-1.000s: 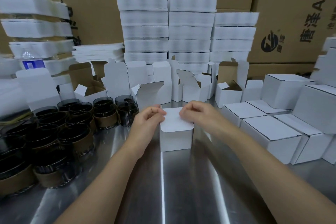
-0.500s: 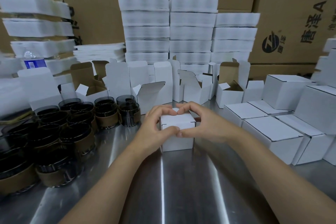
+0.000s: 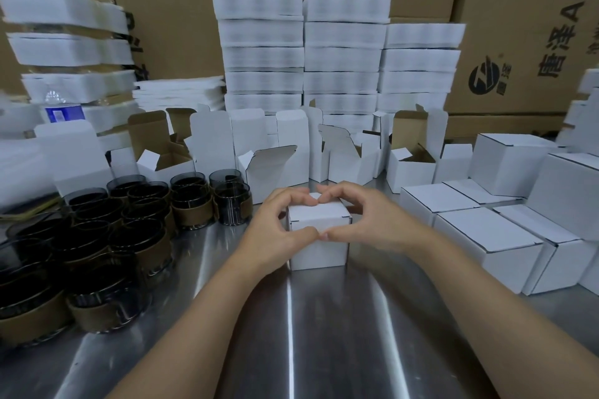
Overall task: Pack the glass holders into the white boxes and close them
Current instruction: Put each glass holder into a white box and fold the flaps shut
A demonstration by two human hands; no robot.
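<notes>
A closed white box (image 3: 319, 238) was clasped from both sides by the left hand (image 3: 275, 230) and right hand (image 3: 368, 222), thumbs and fingertips meeting around its lid. It stood mid-table (image 3: 324, 334). Glass holders (image 3: 123, 230) were clustered toward the left edge, closed boxes (image 3: 486, 236) toward the right.

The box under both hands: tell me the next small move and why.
Probably let go and slide the box right, to the closed boxes. Its lid looks flat and tucked, with the left hand and right hand wrapped around its top edges, so closing seems done. Unpacked glass holders wait on the left beside open boxes.
</notes>
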